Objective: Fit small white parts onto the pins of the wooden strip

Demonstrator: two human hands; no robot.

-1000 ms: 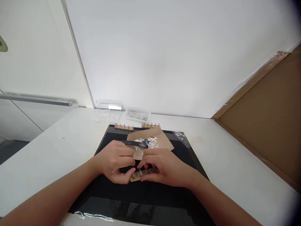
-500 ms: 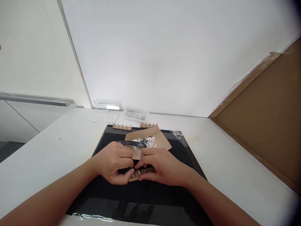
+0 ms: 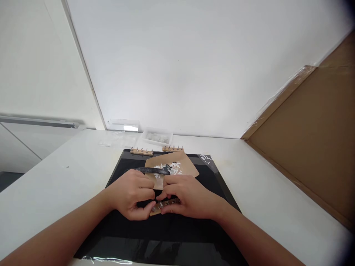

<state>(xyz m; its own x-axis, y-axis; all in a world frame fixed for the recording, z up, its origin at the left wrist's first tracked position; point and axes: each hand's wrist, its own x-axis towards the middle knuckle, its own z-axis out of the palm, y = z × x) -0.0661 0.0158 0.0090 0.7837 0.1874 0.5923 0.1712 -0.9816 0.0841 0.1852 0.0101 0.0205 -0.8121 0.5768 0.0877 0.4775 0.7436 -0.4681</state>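
A small wooden strip with upright metal pegs (image 3: 156,212) is between my hands, low over the black mat. My left hand (image 3: 134,194) is curled, its thumb and forefinger at the strip's left end. My right hand (image 3: 187,195) has its thumb along the strip's near side and its fingers bent over it, covering the right end. A tiny clear piece (image 3: 161,203) shows by the right fingertips; which finger touches it I cannot tell. Behind my left knuckles lies a dark curved strap-like thing (image 3: 152,170), reaching over a brown paper sheet (image 3: 185,164).
White bits (image 3: 174,169) are heaped on the paper. Two more pegged strips, left (image 3: 141,152) and right (image 3: 173,149), stand at the back edge of the black mat (image 3: 155,232). Behind are a clear tray (image 3: 157,137) and plastic bags (image 3: 118,139). A cardboard panel (image 3: 305,140) rises at right.
The whole view has shifted slightly, moving things a little left in the picture. Both hands keep nearly the same grip around the pegged strip.
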